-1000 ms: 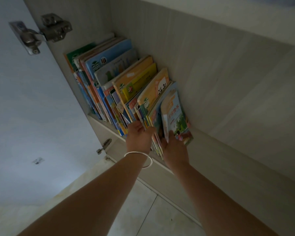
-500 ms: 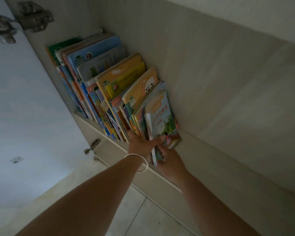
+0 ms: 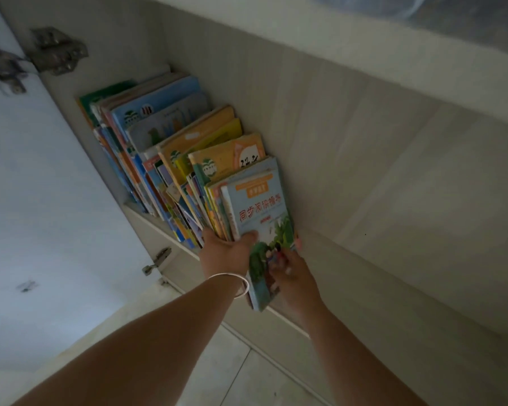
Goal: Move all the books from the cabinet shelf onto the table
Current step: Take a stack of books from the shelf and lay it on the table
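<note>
Pale square floor tiles point(image 3: 217, 373) lie below a dim, light wood-grain cabinet point(image 3: 393, 159) with its white door point(image 3: 41, 200) swung open. Both bare forearms reach up to the shelf edge point(image 3: 147, 221). The left hand point(image 3: 228, 254), a thin silver bangle point(image 3: 232, 281) on its wrist, curls its fingers round a thin pale-blue paperback with green trees on its cover point(image 3: 261, 230), thumb pressed on the front. The right hand point(image 3: 295, 278) pinches the same book's lower edge, which juts past the shelf. Behind it a leaning row of colourful children's books point(image 3: 165, 142) fills the shelf's left end. A metal hinge point(image 3: 56, 51) sits above.
</note>
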